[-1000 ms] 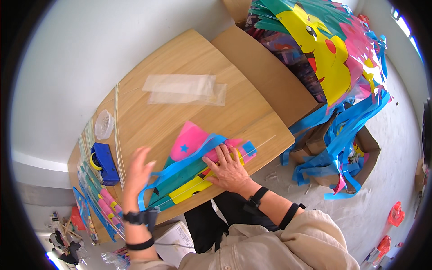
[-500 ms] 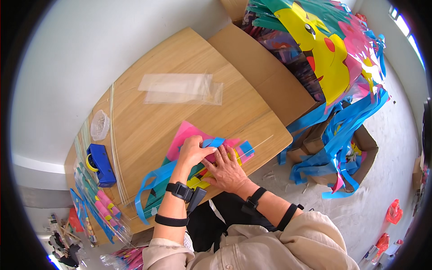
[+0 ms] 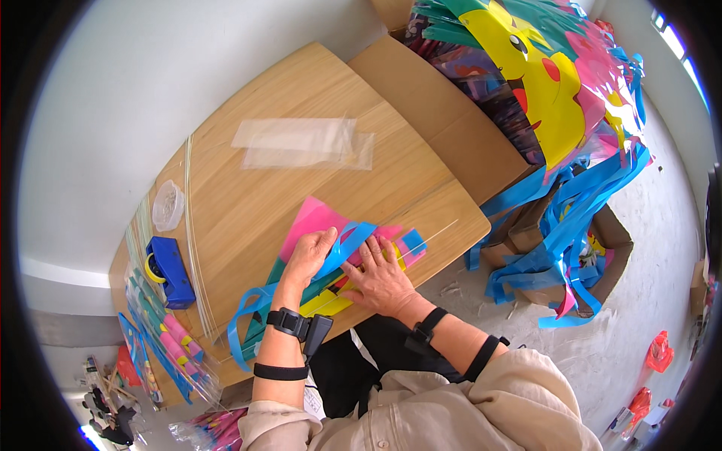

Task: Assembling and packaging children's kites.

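A kite of thin pink, green and yellow sheet lies partly folded at the near edge of the wooden table. Blue ribbon tails run across it and loop off to its left. My left hand is closed on the ribbon, thumb and fingers pinched together above the sheet. Spread flat, my right hand presses the kite down just right of the ribbon. A thin pale rod sticks out past the kite's right end. Both hands cover part of the yellow print.
Clear plastic sleeves lie mid-table. On the left are a blue tape dispenser, a clear plastic tub, long thin rods and packed kites. Right of the table stand a cardboard box piled with kites and an open carton.
My left hand has shifted slightly left, away from my right hand, and more of the blue ribbon now shows between them. My right hand stays pressed on the kite.
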Demonstrator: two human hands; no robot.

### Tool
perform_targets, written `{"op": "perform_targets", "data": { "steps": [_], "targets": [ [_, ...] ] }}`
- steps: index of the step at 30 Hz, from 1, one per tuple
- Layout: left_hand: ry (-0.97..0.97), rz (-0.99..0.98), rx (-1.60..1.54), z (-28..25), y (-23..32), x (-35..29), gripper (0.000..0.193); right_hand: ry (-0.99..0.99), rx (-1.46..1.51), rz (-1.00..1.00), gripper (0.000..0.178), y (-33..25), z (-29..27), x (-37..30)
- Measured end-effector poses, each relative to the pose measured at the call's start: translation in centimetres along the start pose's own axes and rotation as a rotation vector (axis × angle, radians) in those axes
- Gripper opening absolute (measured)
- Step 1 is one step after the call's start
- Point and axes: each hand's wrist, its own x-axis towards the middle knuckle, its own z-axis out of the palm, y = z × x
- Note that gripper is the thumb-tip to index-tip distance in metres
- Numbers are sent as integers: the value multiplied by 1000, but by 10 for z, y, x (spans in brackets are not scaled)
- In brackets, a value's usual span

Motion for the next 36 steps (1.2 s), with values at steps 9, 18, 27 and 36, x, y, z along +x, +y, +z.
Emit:
{"op": "perform_targets", "data": {
  "steps": [9,18,27,36],
  "targets": [
    [43,354,418,2,-1,-9,21,32,19,-11,67,1,2,0],
    [259,680,1402,-34,-23,-40,13,-1,20,1,66,-1,-2,0],
    [290,776,605,-19,11,-43,40,23,26,1,64,0,1,-2],
    [380,713,1146,57,26,-16,21,8,-7,0,67,3,11,-3]
  ]
}}
